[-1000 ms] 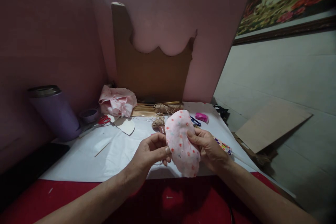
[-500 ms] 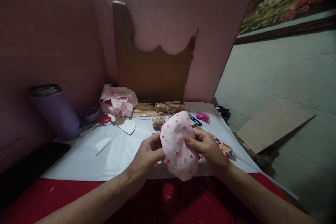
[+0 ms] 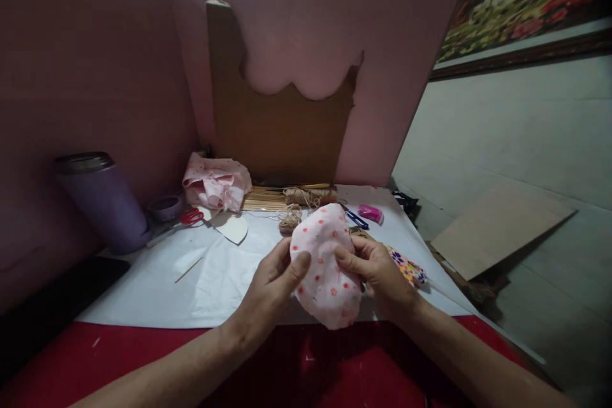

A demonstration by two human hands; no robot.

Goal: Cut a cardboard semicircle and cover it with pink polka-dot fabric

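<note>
A pale pink piece of fabric (image 3: pixel 322 277) with small red dots and a rounded outline is held up above the front of the white table covering. My left hand (image 3: pixel 276 277) grips its left edge, thumb on the front and fingers behind. On the opposite side, my right hand (image 3: pixel 377 268) pinches the cloth the same way, its thumb pressing on the front. Whatever lies behind the fabric is hidden. A ball of twine (image 3: pixel 289 223) sits just beyond the cloth. Partly covered by my right hand is a flower-patterned item (image 3: pixel 406 268).
A purple tumbler (image 3: pixel 102 204), a roll of tape (image 3: pixel 165 208) and red-handled scissors (image 3: pixel 192 216) stand left. Crumpled dotted fabric (image 3: pixel 217 185), thin wooden sticks (image 3: pixel 262 199) and a white cut-out (image 3: pixel 231 227) lie farther back. A pink packet (image 3: pixel 370 213) is right; cut cardboard (image 3: pixel 282 134) leans behind.
My left thumb has moved up and onto the front of the fabric from its left edge. The cloth has shifted slightly left; my right hand keeps its hold.
</note>
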